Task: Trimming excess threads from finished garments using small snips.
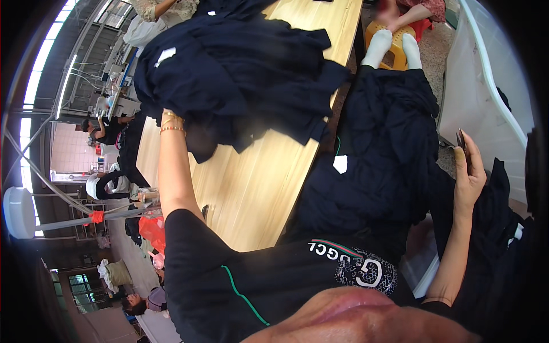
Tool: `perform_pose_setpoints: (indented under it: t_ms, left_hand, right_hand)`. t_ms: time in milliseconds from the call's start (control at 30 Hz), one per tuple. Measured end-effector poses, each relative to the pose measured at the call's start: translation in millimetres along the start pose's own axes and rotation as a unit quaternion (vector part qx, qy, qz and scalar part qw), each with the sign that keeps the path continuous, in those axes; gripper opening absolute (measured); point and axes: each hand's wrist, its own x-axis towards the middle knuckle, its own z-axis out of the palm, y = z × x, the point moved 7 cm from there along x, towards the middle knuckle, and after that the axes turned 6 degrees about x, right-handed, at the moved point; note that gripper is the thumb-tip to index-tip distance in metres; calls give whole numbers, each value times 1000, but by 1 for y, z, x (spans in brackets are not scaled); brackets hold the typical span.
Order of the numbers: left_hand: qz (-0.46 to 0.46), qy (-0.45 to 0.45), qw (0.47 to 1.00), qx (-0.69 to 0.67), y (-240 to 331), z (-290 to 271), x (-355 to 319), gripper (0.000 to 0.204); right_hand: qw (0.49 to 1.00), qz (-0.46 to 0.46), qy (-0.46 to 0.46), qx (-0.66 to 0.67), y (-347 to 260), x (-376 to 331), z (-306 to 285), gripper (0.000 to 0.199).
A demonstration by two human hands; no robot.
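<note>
My left arm reaches out to a pile of dark navy garments (246, 74) on the pale wooden table (246, 188). At the pile's near left edge, my left hand (169, 116) is mostly covered by the cloth, so its fingers do not show. A small white tag (165, 56) lies on the pile. Off to the right, my right hand (470, 180) is raised with small dark thread snips (461, 140) between its fingers. More navy cloth (377, 183) is spread over my lap, with a white label (341, 164) and a green thread on it.
Feet in white socks (377, 48) rest on a yellow stool (392, 57). A person's hands (409, 20) are just beyond. A large whitish bin (486, 74) stands at right, with dark cloth (497, 200) near it. Other people work at the left, where red bags (152, 231) lie.
</note>
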Motion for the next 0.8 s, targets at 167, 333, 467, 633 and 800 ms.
perform_pose_setpoints:
  t_ms: [167, 333, 467, 633, 800]
  left_hand:
    - [77, -1, 991, 112, 3, -6, 48, 74]
    - [81, -11, 968, 236, -94, -38, 145, 72]
    - [111, 4, 940, 323, -94, -56, 183, 70]
    - [116, 15, 891, 440, -117, -77, 206, 68]
    - [125, 31, 803, 582, -119, -152, 195, 66]
  right_hand:
    - [999, -7, 3, -47, -6, -34, 19, 33]
    - [997, 23, 28, -70, 10, -57, 80, 30]
    - [997, 49, 53, 40, 3, -54, 111, 28]
    - [998, 31, 49, 4, -5, -49, 97, 27]
    - [996, 44, 13, 73, 0, -46, 110, 27]
